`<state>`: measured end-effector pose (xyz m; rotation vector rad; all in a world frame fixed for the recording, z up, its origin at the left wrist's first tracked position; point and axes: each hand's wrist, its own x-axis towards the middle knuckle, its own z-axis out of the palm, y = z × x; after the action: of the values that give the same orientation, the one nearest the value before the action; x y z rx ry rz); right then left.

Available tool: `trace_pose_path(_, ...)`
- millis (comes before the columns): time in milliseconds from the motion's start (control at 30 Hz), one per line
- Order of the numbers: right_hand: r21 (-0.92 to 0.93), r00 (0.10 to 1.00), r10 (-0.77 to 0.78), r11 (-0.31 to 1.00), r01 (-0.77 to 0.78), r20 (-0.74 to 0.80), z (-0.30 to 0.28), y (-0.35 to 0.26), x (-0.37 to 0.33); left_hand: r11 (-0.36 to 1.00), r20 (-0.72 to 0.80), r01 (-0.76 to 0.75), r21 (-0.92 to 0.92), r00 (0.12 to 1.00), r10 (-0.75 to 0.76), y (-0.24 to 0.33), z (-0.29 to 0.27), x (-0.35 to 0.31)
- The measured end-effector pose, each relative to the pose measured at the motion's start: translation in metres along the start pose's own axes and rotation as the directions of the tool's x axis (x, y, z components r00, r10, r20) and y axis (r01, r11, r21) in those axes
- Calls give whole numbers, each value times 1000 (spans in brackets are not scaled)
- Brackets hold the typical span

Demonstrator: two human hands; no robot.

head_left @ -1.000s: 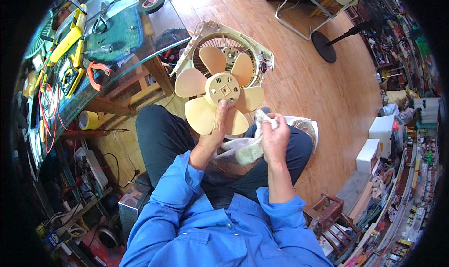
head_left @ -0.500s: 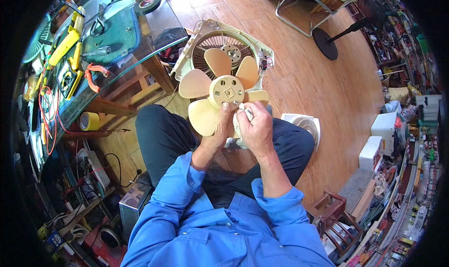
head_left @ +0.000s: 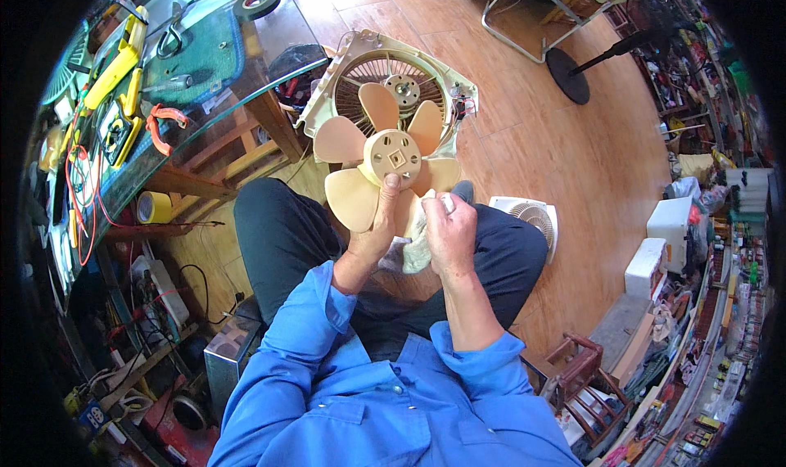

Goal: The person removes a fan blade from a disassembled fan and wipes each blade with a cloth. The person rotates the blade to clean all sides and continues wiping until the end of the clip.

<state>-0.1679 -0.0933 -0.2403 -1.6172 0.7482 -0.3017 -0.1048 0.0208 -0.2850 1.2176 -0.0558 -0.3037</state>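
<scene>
A cream plastic fan blade (head_left: 348, 195) with several paddles faces up above my knees, its round hub toward me. My left hand (head_left: 376, 239) grips it by the lower paddles, thumb pressed on the hub's edge. In my right hand (head_left: 451, 236) is a bunched white cloth (head_left: 417, 244), pinched between the fingers against the paddle at the lower right; part of it hangs down. Just beyond the blade lies the open fan housing (head_left: 350, 81), showing a round grille and a central motor mount.
At the left stands a glass-topped table (head_left: 214, 131) with orange-handled pliers (head_left: 164, 128), a yellow meter (head_left: 119, 139) and black tape (head_left: 257, 3). A white grille cover (head_left: 532, 213) lies beside my right knee. A black pedestal fan (head_left: 568, 76) stands far right, near crowded shelves.
My right hand has drawn slightly down from the hub, and more of the cloth now shows hanging below it. The fan blade has shifted a little to the left.
</scene>
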Motion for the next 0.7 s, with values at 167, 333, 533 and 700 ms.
trace_pose_path(167,-102,998,-34,994,28,-57,-4,1,-22,993,-77,-97,-72,993,91,-11,0,7)
trace_pose_path(333,-236,985,-169,959,160,-19,-22,38,-35,952,-173,-9,-307,984,-47,1,-9,33)
trace_pose_path(533,28,982,-175,984,177,-71,-12,-20,-5,938,-88,59,-342,992,-94,3,-7,23)
trace_pose_path(700,-156,983,-185,971,183,0,6,-11,5,970,-129,-41,-239,992,10,-4,-3,20)
